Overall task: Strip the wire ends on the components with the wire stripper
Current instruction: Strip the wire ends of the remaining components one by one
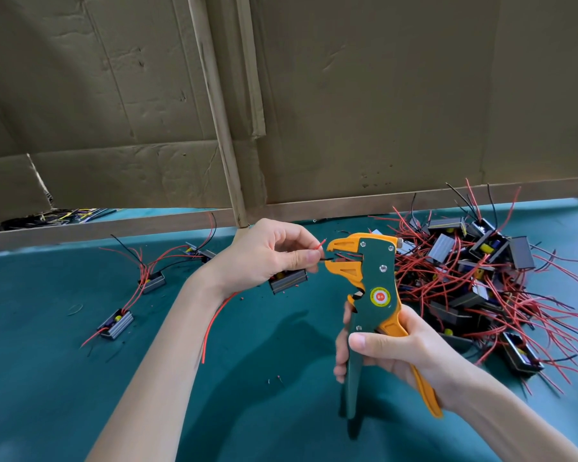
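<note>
My right hand (392, 350) grips the green and orange wire stripper (376, 288) by its handles, jaws pointing left. My left hand (267, 255) holds a small grey component (289, 281) under its palm and pinches that component's black wire (326, 259) between thumb and finger, with the wire's tip between the stripper's orange jaws. A short red wire end (321, 244) sticks up beside it. A long red wire (214, 323) hangs down from below my left wrist.
A big pile of components with red and black wires (474, 281) lies on the green table at the right. Three separate components (154, 281) lie at the left. A cardboard wall (347, 95) stands behind. Small insulation scraps dot the cloth (274, 380).
</note>
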Demonstrator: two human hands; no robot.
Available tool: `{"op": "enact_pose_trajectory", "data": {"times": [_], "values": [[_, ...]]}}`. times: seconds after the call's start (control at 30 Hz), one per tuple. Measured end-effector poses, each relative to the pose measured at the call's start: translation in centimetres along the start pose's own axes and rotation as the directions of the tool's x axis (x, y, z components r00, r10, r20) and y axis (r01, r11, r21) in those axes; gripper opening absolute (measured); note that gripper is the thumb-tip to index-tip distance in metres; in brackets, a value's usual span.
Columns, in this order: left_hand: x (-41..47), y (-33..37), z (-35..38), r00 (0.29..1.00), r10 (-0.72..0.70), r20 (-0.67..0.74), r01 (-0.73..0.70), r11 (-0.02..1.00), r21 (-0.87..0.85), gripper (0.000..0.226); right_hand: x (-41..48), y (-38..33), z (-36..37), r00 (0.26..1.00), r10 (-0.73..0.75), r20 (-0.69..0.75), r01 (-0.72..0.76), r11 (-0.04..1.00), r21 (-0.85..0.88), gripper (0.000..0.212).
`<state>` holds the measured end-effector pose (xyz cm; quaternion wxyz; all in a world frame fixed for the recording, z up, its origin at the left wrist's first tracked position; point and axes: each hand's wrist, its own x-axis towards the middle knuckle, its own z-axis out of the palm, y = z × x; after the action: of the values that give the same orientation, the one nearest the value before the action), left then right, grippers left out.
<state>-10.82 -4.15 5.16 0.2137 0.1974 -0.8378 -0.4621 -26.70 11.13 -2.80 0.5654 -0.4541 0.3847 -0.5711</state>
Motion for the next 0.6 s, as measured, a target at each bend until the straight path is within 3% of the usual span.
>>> {"op": "enact_pose_trajectory", "data": {"times": [0.17,0.33,0.47,0.6], "values": [[-0.1,-0.1,-0.1,1.000,-0.006,0.001,0.006,1.000,0.019,0.019,0.0,-0.3,0.4,1.000,0.008,0.006,-0.008,1.000,-0.023,0.019],[-0.1,-0.1,-0.2,1.000,-0.009,0.006,0.009,0.999,0.037,0.017,0.0,-0.3,0.5,0.999,0.037,-0.018,-0.037,0.999,-0.017,0.037],[-0.1,0.0,-0.2,1.000,-0.010,0.000,0.010,1.000,0.017,0.018,0.0,-0.2,0.6,0.999,0.046,-0.029,-0.047,0.998,-0.035,0.032],[0.1,-0.4,0.1,0.999,-0.029,-0.027,0.028,0.999,-0.015,0.004,0.3,0.5,1.1,0.975,0.028,-0.220,-0.042,0.997,-0.061,0.024]]}}
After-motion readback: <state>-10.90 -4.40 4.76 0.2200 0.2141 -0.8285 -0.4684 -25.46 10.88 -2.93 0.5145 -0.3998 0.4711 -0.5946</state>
